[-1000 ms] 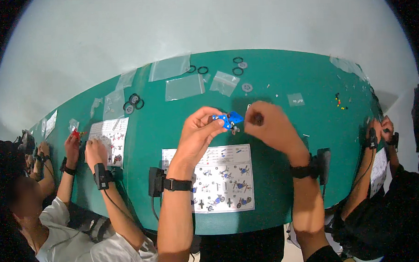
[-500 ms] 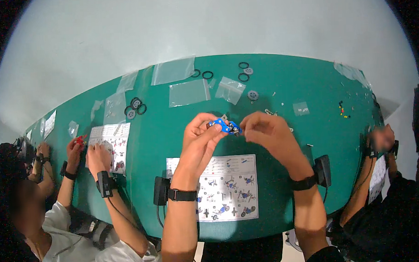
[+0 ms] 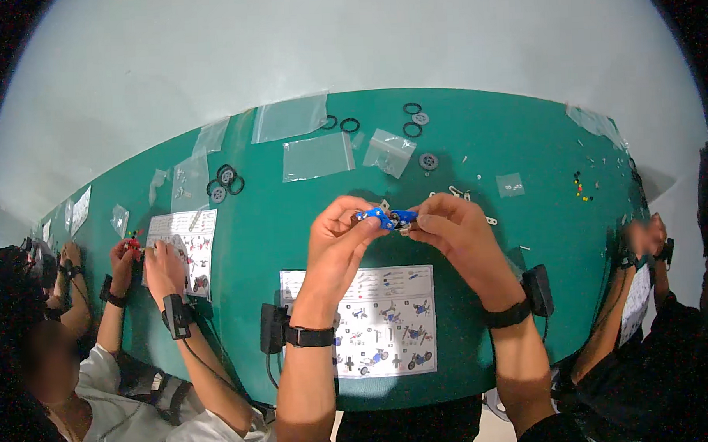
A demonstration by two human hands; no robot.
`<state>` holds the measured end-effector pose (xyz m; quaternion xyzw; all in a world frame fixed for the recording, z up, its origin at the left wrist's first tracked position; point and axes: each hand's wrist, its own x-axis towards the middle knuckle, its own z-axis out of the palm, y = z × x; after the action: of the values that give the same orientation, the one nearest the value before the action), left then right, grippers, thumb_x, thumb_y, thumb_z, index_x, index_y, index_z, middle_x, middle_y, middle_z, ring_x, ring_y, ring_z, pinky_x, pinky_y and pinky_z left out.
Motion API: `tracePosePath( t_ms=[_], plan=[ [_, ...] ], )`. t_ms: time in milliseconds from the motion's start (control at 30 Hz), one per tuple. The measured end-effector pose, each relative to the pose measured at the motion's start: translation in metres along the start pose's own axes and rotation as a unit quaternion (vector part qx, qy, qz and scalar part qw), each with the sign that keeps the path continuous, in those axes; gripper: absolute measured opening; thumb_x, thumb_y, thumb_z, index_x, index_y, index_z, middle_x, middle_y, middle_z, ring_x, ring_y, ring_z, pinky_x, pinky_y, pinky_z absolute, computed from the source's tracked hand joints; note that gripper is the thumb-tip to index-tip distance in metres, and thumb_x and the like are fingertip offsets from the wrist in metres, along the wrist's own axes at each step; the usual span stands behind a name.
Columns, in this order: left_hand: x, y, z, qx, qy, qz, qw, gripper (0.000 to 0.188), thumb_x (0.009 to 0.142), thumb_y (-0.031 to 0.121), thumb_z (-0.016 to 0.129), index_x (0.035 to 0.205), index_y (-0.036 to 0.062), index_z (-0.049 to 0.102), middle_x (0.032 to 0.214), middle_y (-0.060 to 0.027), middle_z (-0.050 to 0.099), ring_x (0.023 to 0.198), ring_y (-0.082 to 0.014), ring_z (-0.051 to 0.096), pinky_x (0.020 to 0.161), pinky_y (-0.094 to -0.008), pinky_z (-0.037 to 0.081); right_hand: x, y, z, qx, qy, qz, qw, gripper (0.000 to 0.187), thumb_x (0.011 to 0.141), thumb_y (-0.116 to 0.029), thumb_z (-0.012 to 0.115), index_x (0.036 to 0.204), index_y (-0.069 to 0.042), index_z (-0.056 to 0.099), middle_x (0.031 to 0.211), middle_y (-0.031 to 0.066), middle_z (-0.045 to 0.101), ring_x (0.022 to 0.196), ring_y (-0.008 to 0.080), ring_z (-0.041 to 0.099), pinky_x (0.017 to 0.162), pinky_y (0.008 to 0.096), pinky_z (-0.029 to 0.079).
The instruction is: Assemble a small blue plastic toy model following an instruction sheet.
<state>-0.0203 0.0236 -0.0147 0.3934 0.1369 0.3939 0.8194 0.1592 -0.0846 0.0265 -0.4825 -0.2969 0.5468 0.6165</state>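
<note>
Above the table, between both hands, is a small blue toy model part-assembly (image 3: 380, 215) with dark and metallic bits at its middle. My left hand (image 3: 333, 241) pinches its left end between thumb and fingers. At the other end, my right hand (image 3: 452, 227) closes thumb and fingers on the blue piece there; the fingertips partly cover it. A printed instruction sheet (image 3: 389, 333) with small diagrams lies below my hands, partly under my left wrist. Close behind my right hand are pale perforated metal strips (image 3: 460, 194).
Clear plastic bags (image 3: 318, 157), black rings (image 3: 350, 125) and a grey wheel (image 3: 427, 161) lie farther back on the green table (image 3: 248, 326). Small screws and a little bag (image 3: 510, 185) sit to the right. A co-worker's hands (image 3: 166, 268) work at the left; another person's hands (image 3: 647, 236) are at the right.
My right hand has come onto the right end of the blue part-assembly and grips it. More blue shows at that end, and the part-assembly lies more level. My left hand keeps its hold.
</note>
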Motion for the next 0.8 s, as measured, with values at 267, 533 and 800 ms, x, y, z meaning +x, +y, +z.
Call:
tracePosePath(
  t_ms=[267, 533, 800],
  plan=[
    [0.002, -0.003, 0.002, 0.072, 0.008, -0.005, 0.997, 0.016, 0.094, -0.009, 0.065, 0.106, 0.0005, 0.065, 0.115, -0.017, 0.072, 0.109, -0.0247, 0.071, 0.094, -0.0352, 0.06, 0.002, 0.006, -0.004, -0.168, 0.031, -0.11, 0.979, 0.011, 0.094, -0.005, 0.073, 0.101, 0.001, 0.067, 0.098, 0.0053, 0.072, 0.092, 0.0101, 0.067, 0.085, 0.0264, 0.054],
    [0.001, -0.004, 0.002, 0.163, 0.003, 0.0, 0.987, 0.022, 0.088, -0.012, 0.071, 0.106, 0.0005, 0.067, 0.112, -0.0152, 0.074, 0.102, -0.02, 0.071, 0.091, -0.0327, 0.059, -0.001, 0.004, -0.002, -0.257, 0.023, -0.167, 0.951, 0.011, 0.091, -0.006, 0.075, 0.1, -0.001, 0.07, 0.096, 0.005, 0.072, 0.09, 0.0122, 0.068, 0.081, 0.0279, 0.055],
    [-0.002, -0.001, 0.012, 0.232, -0.023, 0.013, 0.972, 0.019, 0.087, -0.01, 0.074, 0.104, -0.0012, 0.072, 0.106, -0.0101, 0.074, 0.1, -0.015, 0.067, 0.09, -0.0294, 0.053, -0.007, -0.003, -0.002, -0.369, 0.049, -0.196, 0.907, 0.012, 0.085, -0.007, 0.077, 0.094, -0.002, 0.072, 0.092, 0.01, 0.072, 0.082, 0.0189, 0.07, 0.074, 0.0303, 0.054]
  ],
)
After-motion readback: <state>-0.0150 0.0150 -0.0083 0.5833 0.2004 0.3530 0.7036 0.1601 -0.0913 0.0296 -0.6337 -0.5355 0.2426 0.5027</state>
